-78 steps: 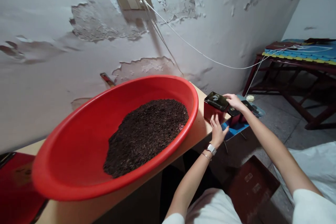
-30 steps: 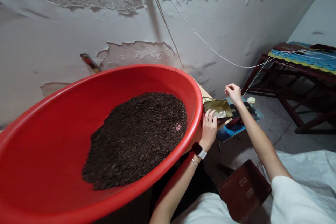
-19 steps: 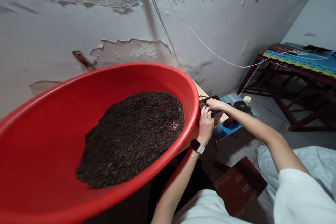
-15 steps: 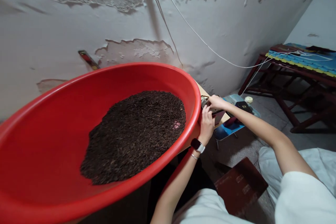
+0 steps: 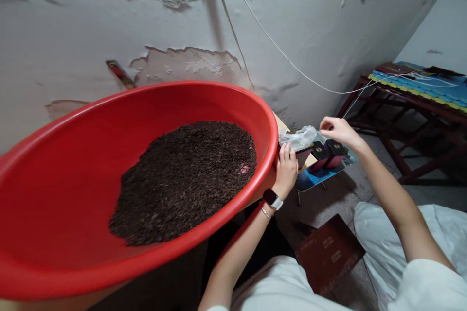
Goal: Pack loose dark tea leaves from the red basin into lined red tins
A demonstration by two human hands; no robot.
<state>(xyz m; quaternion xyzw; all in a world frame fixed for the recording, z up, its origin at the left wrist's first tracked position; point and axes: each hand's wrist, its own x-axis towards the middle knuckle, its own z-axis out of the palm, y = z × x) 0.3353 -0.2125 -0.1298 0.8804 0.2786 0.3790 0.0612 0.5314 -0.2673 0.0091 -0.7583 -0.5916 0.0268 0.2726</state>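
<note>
A clear plastic bag spreads over the top of a dark box just right of the red basin. My left hand, wearing a watch, lays its fingers over the box's near side and holds it. At the bag's right end, my right hand has its fingers pinched together, apparently on the plastic; the fingertips are partly hidden. The big red basin holds a heap of dark dried leaves, like loose tea, with a small pinkish patch near its right side.
Two dark purple boxes with black tops stand on a low blue table to the right. A brown wooden stool is on the floor below. White sacks lie at right. A wooden bench with coloured mats stands against the wall.
My right hand has moved right, away from my left hand, and the plastic bag now shows stretched over the box. My left hand stays at the box.
</note>
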